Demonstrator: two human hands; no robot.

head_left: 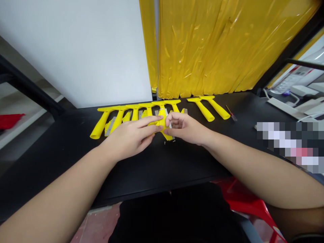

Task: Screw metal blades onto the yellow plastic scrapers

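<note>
Between my hands is a yellow plastic piece (pixel 166 136) with a flat metal strip along its right side. My left hand (pixel 135 135) presses its fingers on this piece from the left, its fingertips on the yellow face. At the right edge, my right hand (pixel 186 130) has curled fingers, with the thumb and fingertips against the piece; part of the contact is hidden. Beyond my hands, several yellow T-shaped scraper handles (pixel 100 125) lie in a row. Smaller yellow pieces with grey metal plates (pixel 110 126) lie among them. Two tiny screws (pixel 165 143) rest just in front of the held piece.
Two more yellow handles (pixel 206 111) lie apart at the right, beside a screwdriver (pixel 231 114). A white panel (pixel 83 50) and a yellow plastic curtain (pixel 215 50) stand behind the black table (pixel 152 172). A red stool (pixel 245 199) is below the front edge.
</note>
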